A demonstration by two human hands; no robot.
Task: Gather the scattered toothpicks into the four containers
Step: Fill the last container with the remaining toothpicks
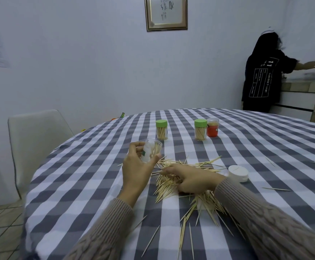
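I hold the open container [151, 150] tilted in my left hand [137, 170] near the pile, so my right hand [191, 178], closed on toothpicks [167, 182], can feed it.

Two bare hands, sleeves of taupe knit

Both forearms are covered by a thick grey-beige sweater: the left sleeve [104, 231] has fine vertical ribbing near the wrist and a chunkier cable pattern further up, and the right sleeve [261, 224] shows the same. The left hand [137, 170] and right hand [192, 178] wear no rings, watch or gloves.
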